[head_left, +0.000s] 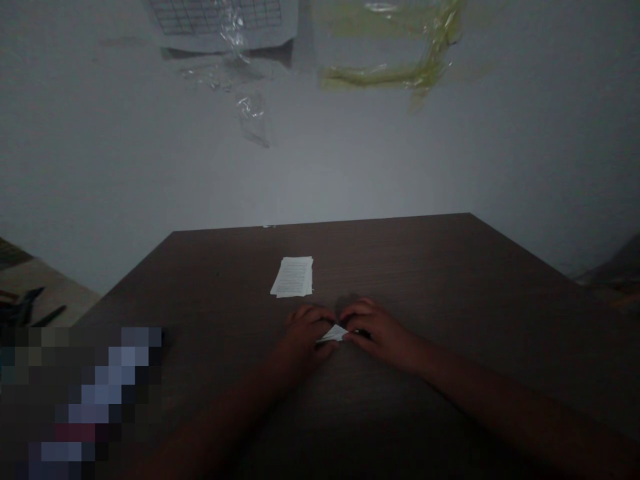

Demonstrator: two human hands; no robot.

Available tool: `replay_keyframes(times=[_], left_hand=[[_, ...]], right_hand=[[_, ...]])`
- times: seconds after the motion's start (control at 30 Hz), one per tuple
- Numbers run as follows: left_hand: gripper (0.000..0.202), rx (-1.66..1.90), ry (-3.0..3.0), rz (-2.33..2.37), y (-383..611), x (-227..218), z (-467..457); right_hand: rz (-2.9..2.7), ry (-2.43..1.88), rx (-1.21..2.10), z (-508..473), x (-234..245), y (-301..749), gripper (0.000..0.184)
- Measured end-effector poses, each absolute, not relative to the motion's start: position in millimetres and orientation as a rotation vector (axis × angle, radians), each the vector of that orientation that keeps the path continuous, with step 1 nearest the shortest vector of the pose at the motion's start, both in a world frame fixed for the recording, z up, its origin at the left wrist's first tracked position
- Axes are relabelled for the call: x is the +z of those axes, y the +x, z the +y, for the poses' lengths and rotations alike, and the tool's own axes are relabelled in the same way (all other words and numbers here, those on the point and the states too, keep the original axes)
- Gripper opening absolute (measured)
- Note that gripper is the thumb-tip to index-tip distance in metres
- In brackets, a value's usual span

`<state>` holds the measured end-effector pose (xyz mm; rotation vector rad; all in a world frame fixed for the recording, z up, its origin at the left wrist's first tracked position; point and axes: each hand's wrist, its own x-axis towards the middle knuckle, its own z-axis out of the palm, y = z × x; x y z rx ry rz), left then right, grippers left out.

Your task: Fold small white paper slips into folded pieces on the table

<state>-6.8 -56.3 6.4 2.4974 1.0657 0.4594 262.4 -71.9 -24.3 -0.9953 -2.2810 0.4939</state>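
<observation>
A small folded piece of white paper (336,333) lies low over the table between my two hands. My left hand (309,331) grips its left side, thumb at the near edge and fingers curled over the far side. On the right, my right hand (374,331) pinches the paper's right corner between thumb and fingers. Both sets of fingertips nearly meet beyond the paper. Part of the paper is hidden under the fingers, and the dim light blurs its folds.
A stack of printed paper sheets (293,277) rests on the dark wooden table (400,260), beyond my left hand. The pale wall (360,160) stands behind the table, with yellow tape (380,77) and clear plastic on it. A pixelated patch covers the lower left.
</observation>
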Motion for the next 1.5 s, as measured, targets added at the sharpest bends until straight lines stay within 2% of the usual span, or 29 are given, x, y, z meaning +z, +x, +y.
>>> replay_keyframes(times=[0.13, 0.27, 0.5, 0.9, 1.3, 1.43, 1.5], left_hand=[[0.035, 0.455, 2.507, 1.060, -3, 7, -58], [0.037, 0.453, 2.513, 1.061, -3, 6, -59], [0.034, 0.434, 2.551, 1.044, -5, 6, -60], [0.026, 0.405, 2.568, 1.069, -7, 5, -60], [0.021, 0.503, 2.524, 1.072, -15, -1, -58], [0.020, 0.501, 2.520, 1.057, -12, -5, -57], [0.020, 0.506, 2.512, 1.055, -12, -6, -57]], right_hand=[[-2.272, -0.956, 0.468, -74, -26, 257, 0.004], [-2.273, -0.968, 0.456, -74, -26, 253, 0.007], [-2.298, -0.982, 0.476, -73, -24, 257, 0.012], [-2.380, -1.044, 0.420, -74, -17, 272, 0.006], [-2.363, -0.978, 0.403, -75, -20, 273, 0.008], [-2.354, -0.990, 0.422, -77, -20, 267, 0.019], [-2.349, -0.982, 0.437, -77, -19, 264, 0.014]])
